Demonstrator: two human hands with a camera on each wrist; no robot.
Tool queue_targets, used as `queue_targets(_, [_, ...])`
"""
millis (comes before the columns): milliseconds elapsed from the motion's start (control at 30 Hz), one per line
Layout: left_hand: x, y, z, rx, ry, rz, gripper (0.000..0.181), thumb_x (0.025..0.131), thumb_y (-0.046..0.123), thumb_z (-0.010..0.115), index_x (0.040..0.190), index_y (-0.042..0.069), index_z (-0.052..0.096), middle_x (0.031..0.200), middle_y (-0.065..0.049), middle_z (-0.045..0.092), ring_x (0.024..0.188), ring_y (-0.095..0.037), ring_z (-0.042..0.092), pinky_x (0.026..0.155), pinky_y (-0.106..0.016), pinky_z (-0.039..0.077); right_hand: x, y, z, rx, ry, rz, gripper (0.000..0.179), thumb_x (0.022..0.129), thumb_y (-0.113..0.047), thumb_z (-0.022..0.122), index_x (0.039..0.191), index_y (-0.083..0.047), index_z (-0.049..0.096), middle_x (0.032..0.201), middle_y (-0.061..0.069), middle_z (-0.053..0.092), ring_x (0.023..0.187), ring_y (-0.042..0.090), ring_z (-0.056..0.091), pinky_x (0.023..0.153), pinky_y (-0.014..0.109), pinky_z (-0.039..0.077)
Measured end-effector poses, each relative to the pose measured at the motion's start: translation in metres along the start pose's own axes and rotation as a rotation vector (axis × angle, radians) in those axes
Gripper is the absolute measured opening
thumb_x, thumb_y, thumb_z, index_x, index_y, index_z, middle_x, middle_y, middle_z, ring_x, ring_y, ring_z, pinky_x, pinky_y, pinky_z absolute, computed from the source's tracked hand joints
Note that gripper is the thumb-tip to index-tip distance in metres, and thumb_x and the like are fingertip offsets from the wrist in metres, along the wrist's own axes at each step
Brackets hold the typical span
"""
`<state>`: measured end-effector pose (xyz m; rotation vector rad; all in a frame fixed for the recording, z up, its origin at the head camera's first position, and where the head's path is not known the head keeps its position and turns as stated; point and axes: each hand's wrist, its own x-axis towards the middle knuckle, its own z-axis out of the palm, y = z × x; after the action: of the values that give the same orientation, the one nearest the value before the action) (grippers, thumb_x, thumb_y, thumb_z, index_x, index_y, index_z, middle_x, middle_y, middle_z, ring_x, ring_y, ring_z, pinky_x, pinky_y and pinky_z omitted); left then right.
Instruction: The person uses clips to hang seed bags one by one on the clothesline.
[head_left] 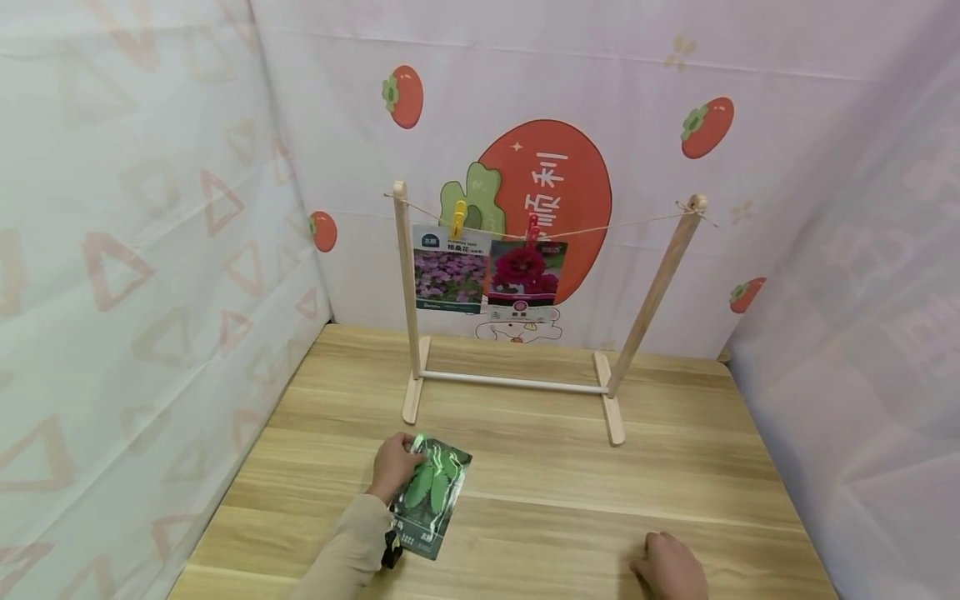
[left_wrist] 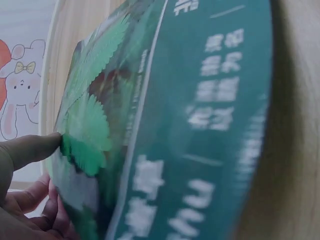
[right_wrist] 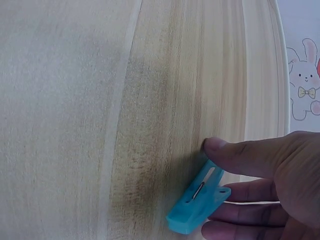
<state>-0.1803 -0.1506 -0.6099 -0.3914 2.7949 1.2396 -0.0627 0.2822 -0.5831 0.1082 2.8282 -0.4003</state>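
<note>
My left hand (head_left: 395, 467) pinches a green seed packet (head_left: 433, 496) near its top edge, thumb on the printed front. In the left wrist view the packet (left_wrist: 165, 120) bows slightly, showing leaves and a dark green band of lettering. Low over the right front of the table is my right hand (head_left: 673, 568). Its thumb and fingers grip the tail end of a turquoise clothespin (right_wrist: 197, 200), best seen in the right wrist view. The head view hides this clothespin behind the hand.
A wooden stand (head_left: 412, 292) with a sagging string (head_left: 622, 225) is at the table's back. A yellow clothespin (head_left: 459, 218) and a red clothespin (head_left: 533, 229) hold a purple-flower packet (head_left: 450, 275) and a red-flower packet (head_left: 522, 275). Fabric walls (head_left: 150, 250) surround the wooden table (head_left: 555, 483).
</note>
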Motion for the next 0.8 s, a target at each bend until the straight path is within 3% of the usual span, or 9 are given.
queue_targets(200, [0.001, 0.004, -0.005, -0.149, -0.026, -0.030, 0.028, 0.083, 0.009, 0.073, 0.106, -0.005, 0.065, 0.092, -0.016, 0.069, 0.079, -0.022, 0.064, 0.066, -0.033, 0.051, 0.003, -0.001, 0.000, 0.005, 0.003, 0.012, 0.027, 0.075, -0.018, 0.081, 0.083, 0.002, 0.065, 0.075, 0.008, 0.062, 0.068, 0.022, 0.059, 0.062, 0.040, 0.049])
queue_targets(333, [0.001, 0.004, -0.007, -0.276, -0.053, -0.101, 0.027, 0.084, 0.009, 0.071, 0.105, -0.007, 0.064, 0.091, -0.017, 0.069, 0.077, -0.019, 0.064, 0.063, -0.028, 0.050, 0.007, -0.003, -0.002, 0.031, 0.016, 0.008, 0.034, 0.075, -0.015, 0.081, 0.098, 0.007, 0.067, 0.087, 0.016, 0.067, 0.076, 0.028, 0.065, 0.067, 0.045, 0.053])
queue_targets(433, [0.001, 0.003, -0.008, -0.355, -0.083, -0.152, 0.027, 0.085, 0.009, 0.070, 0.106, -0.008, 0.065, 0.092, -0.016, 0.069, 0.077, -0.017, 0.062, 0.063, -0.026, 0.048, 0.010, -0.003, -0.001, 0.079, 0.035, -0.001, 0.037, 0.076, -0.015, 0.080, 0.101, 0.007, 0.067, 0.089, 0.018, 0.068, 0.078, 0.029, 0.065, 0.069, 0.046, 0.054])
queue_targets(800, [0.000, 0.000, -0.010, -0.405, -0.121, -0.165, 0.026, 0.087, 0.011, 0.071, 0.104, -0.008, 0.069, 0.097, -0.017, 0.070, 0.079, -0.015, 0.062, 0.065, -0.025, 0.050, 0.016, -0.004, -0.001, 0.273, 0.104, -0.023, 0.035, 0.078, -0.010, 0.077, 0.106, 0.008, 0.067, 0.094, 0.018, 0.070, 0.086, 0.031, 0.067, 0.075, 0.045, 0.056])
